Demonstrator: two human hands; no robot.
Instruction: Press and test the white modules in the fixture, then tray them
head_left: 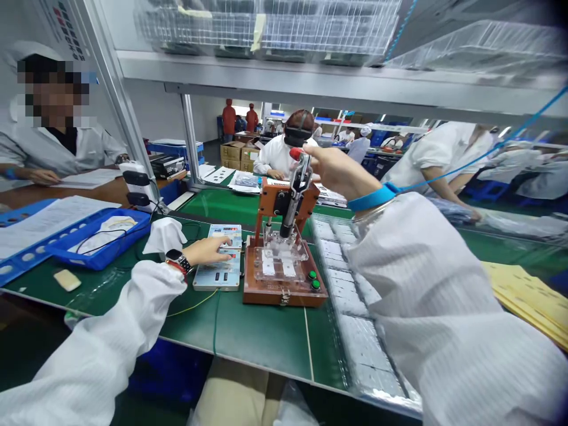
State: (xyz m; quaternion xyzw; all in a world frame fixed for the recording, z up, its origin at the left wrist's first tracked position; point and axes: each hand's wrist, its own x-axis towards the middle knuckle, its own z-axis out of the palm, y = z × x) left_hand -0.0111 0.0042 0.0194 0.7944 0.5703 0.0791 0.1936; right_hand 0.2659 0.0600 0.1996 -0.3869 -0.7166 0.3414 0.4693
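My left hand (207, 251) lies over two pale blue boxes (222, 275) with small displays, its fingers apart and touching their upper faces. At the centre stands a brown test fixture (286, 299) with a clamp. My right hand (335, 168) is closed around the red-tipped lever (298, 155), which points upward. Under the clamp, white pieces (278, 264) lie in a clear plate. Two green buttons (315, 280) are at the fixture's right front.
Right of the fixture is a long tray (368, 349) of white parts. Yellow sheets (528, 296) lie far right, a blue tray (144, 220) left. A shelf beam (288, 80) crosses overhead. People sit or stand beyond the bench.
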